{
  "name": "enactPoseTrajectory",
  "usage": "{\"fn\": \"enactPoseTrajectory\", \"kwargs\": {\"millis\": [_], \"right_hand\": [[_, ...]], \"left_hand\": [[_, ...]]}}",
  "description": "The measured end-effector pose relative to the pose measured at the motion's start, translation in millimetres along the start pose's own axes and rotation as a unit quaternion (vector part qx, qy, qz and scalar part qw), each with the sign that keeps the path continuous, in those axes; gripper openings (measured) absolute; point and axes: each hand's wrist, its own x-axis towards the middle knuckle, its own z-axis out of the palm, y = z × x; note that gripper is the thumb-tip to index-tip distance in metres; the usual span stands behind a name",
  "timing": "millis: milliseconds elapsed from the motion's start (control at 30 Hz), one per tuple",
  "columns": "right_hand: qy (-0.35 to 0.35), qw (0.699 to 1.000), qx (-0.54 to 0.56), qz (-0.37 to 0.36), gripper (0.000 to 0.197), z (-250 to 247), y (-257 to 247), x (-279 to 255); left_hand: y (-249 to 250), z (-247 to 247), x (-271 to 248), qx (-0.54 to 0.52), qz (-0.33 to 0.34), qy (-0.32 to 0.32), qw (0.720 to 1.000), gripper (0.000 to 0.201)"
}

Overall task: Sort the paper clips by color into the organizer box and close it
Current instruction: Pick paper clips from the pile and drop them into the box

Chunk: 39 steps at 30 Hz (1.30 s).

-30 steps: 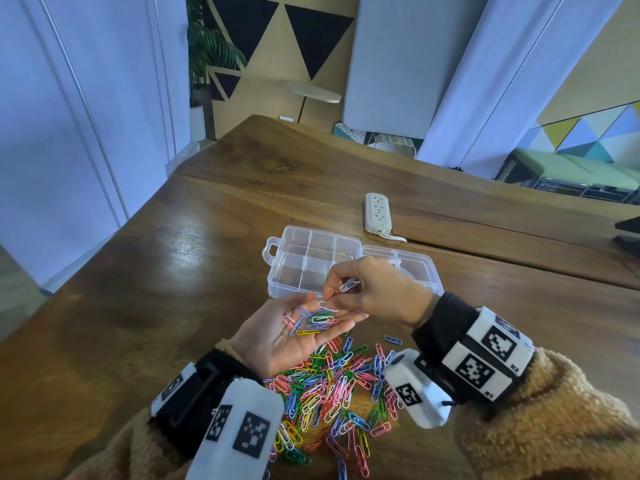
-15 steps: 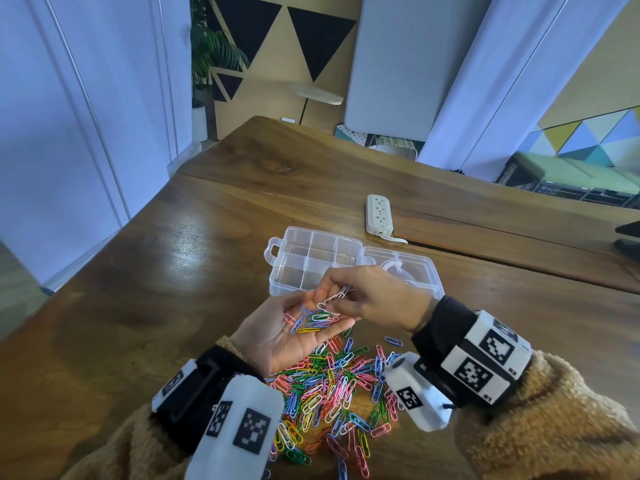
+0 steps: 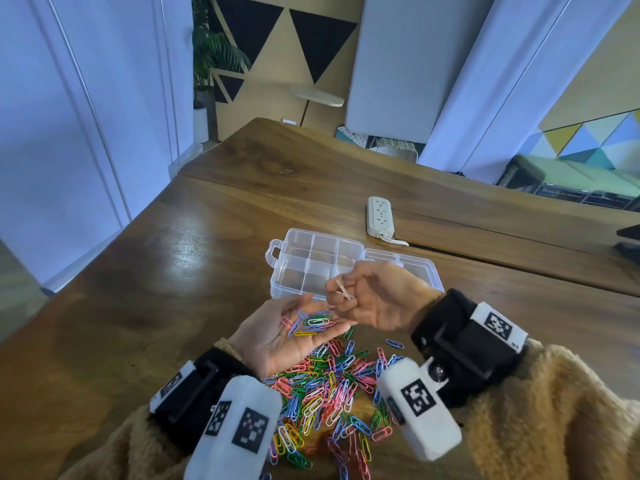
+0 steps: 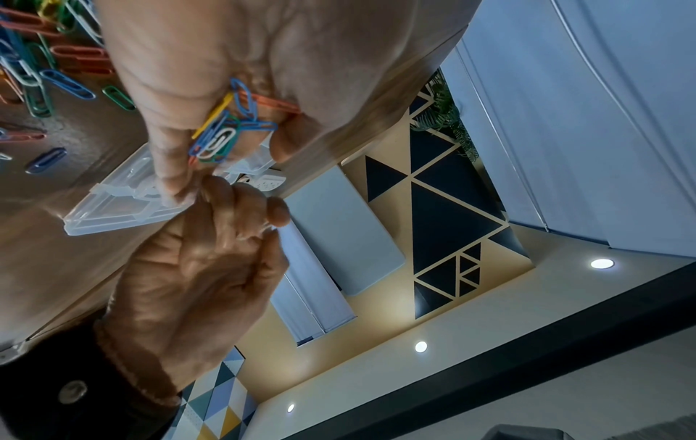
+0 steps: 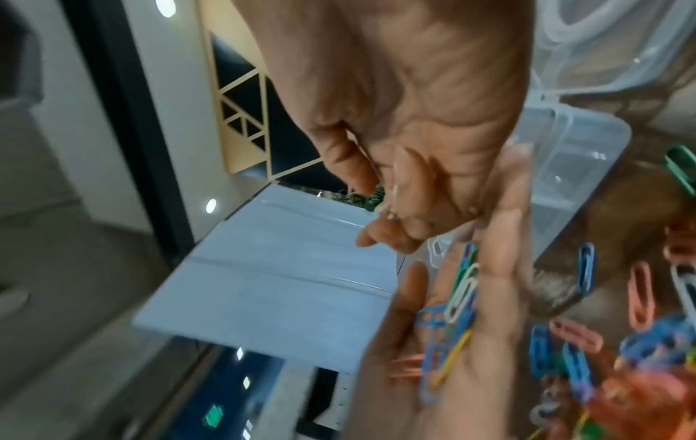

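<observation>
A clear organizer box (image 3: pixel 313 263) stands open on the wooden table, its compartments bare, its lid (image 3: pixel 412 270) lying flat to the right. My left hand (image 3: pixel 294 329) is palm up just in front of the box, with several mixed-color paper clips (image 3: pixel 313 322) lying across its relaxed fingers; the left wrist view shows the same clips (image 4: pixel 222 131). My right hand (image 3: pixel 377 299) hovers over the left fingertips and pinches a couple of pale clips (image 3: pixel 343 291) between thumb and fingers. A large pile of colored clips (image 3: pixel 329 393) lies on the table under both wrists.
A white power strip (image 3: pixel 380 216) lies beyond the box, with its cord trailing toward the lid. A dark object (image 3: pixel 628 240) sits at the table's right edge. The table's left edge drops off near the wall panels.
My right hand has turned at the wrist so its palm side shows, still pinching the pale clips above the left fingertips. The left hand and its clips have barely moved.
</observation>
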Motion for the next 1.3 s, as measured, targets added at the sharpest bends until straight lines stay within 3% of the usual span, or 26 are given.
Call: {"fn": "enactPoseTrajectory", "kwargs": {"millis": [67,133,200,333,433,533,767,867,967,1133,1233,1300], "right_hand": [[0.043,0.986,-0.153,-0.045,0.029,0,4,3],[0.066,0.924,-0.361,-0.111,0.023,2,8,4],[0.068,0.861,-0.484,-0.139,0.014,2,10,4],[0.073,0.799,-0.578,-0.151,0.012,2,9,3],[0.073,0.764,-0.622,-0.155,0.015,5,8,2],[0.067,0.771,-0.616,-0.147,0.013,3,6,3],[0.011,0.864,-0.488,-0.123,0.002,-9,6,8],[-0.008,0.909,-0.399,-0.121,0.015,-15,8,11],[0.0,0.924,-0.36,-0.13,0.014,-19,5,13],[0.126,0.912,-0.36,-0.15,0.012,-34,-13,22],[0.209,0.862,-0.443,-0.134,0.013,-47,-27,36],[0.22,0.819,-0.521,-0.102,0.016,-50,-29,47]], "left_hand": [[-1,0,1,0.0,-0.014,-0.014,1.0,0.042],[-3,0,1,0.013,-0.018,-0.022,1.0,0.042],[-4,1,0,0.021,-0.019,-0.036,0.999,0.04],[-4,3,-2,0.017,-0.012,-0.056,0.998,0.032],[-3,-1,2,0.015,-0.015,-0.055,0.998,0.042],[-3,-3,3,0.009,-0.023,-0.059,0.998,0.043],[1,-5,3,0.019,-0.038,-0.071,0.997,0.04],[2,-8,6,0.009,-0.048,-0.062,0.997,0.043],[3,-9,7,0.024,-0.051,-0.052,0.997,0.052],[5,-14,4,0.028,-0.053,-0.037,0.998,0.053],[8,-17,2,0.024,-0.054,-0.026,0.998,0.05],[12,-18,1,0.038,-0.052,-0.02,0.998,0.049]]}}
